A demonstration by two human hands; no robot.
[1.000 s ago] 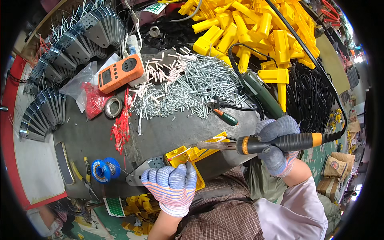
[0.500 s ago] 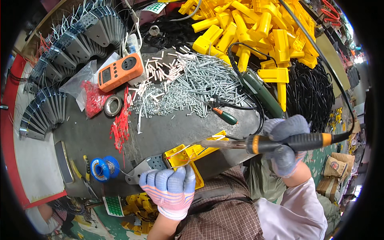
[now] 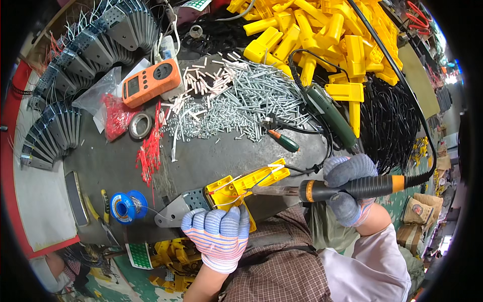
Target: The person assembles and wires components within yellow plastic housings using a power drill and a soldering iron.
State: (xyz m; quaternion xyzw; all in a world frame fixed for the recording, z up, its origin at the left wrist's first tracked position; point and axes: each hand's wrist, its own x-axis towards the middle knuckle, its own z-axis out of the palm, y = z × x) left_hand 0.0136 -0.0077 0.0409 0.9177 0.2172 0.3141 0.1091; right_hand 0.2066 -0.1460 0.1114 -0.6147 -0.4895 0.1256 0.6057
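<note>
My left hand (image 3: pixel 217 232), in a striped knit glove, has its fingers closed over the near edge of a yellow plastic housing half (image 3: pixel 269 174). A grey metal plate with a perforated end (image 3: pixel 171 210) sticks out of the housing to the left. Thin wires lie inside the housing, and a black cord leaves its right end. Solder wire runs from a blue spool (image 3: pixel 121 207) toward my left hand; its end by the fingers is hard to make out. My gloved right hand (image 3: pixel 347 172) grips a soldering iron (image 3: pixel 370 186), its tip over the wires.
Behind lie heaped screws (image 3: pixel 269 93), red cable ties (image 3: pixel 149 156), an orange meter (image 3: pixel 151 83), a green-handled screwdriver (image 3: pixel 287 142) and a green power tool (image 3: pixel 329 118). Yellow housings (image 3: pixel 322 30) pile at the back right. Pliers (image 3: pixel 104 211) and metal plates (image 3: pixel 53 133) are left.
The soldering iron has moved left and slightly down, its tip now over the middle of the housing. The housing has shifted slightly, with my left hand still on it.
</note>
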